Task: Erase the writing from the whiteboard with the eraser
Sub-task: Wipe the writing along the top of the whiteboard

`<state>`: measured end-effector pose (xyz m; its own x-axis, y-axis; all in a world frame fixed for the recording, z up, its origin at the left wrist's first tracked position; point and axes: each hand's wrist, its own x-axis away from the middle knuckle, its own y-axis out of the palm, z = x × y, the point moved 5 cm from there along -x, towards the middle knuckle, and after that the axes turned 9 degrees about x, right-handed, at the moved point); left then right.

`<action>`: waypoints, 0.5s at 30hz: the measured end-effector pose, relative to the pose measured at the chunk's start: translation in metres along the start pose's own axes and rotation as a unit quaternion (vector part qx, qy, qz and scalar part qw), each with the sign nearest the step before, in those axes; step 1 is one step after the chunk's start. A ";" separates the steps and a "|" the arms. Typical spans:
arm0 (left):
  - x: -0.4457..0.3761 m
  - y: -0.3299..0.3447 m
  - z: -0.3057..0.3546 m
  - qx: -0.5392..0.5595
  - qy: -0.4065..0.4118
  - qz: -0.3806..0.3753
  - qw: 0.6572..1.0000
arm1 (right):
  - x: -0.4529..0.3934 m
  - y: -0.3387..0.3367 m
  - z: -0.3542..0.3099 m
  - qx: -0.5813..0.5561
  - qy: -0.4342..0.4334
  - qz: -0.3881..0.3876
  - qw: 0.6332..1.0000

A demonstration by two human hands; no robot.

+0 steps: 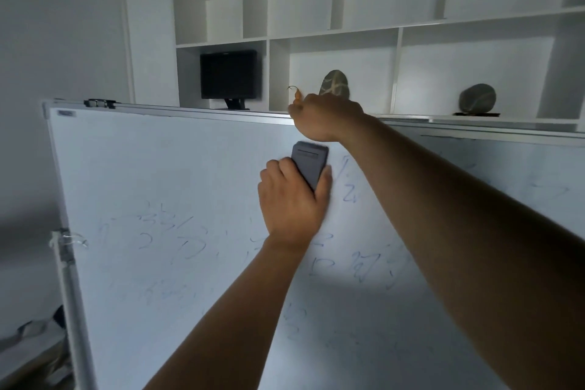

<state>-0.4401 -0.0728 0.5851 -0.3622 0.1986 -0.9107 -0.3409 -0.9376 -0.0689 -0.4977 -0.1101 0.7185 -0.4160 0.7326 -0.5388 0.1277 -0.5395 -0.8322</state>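
Note:
The whiteboard [177, 168] stands tilted in front of me, with faint blue writing [171, 231] across its middle and lower part and a few marks [348, 187] just right of the eraser. My left hand [291, 203] is shut on the grey eraser [308, 163] and presses it flat against the board's upper middle. Just above it, my right hand [326, 117] is closed over the board's top edge, its fingertips hidden behind the frame.
Behind the board, white wall shelves hold a black monitor [229, 74] and two dark stones [334, 82] [477, 98]. A clip [99, 103] sits on the board's top frame at the left. The stand post [68, 263] runs down the left edge.

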 end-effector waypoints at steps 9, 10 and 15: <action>-0.019 -0.007 -0.006 0.056 -0.056 0.010 0.997 | 0.039 -0.013 0.098 0.095 0.051 -0.048 0.993; -0.026 -0.009 -0.009 0.069 -0.081 0.017 0.994 | 0.045 -0.012 0.109 0.116 0.046 -0.052 0.991; -0.043 -0.007 -0.013 0.081 -0.149 0.052 0.984 | 0.051 -0.005 0.122 0.151 0.061 0.012 0.987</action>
<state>-0.4106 -0.0784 0.6193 -0.6328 0.2017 -0.7476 -0.4139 -0.9041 0.1065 -0.6290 -0.1205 0.7116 -0.3019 0.7534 -0.5842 -0.1455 -0.6420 -0.7527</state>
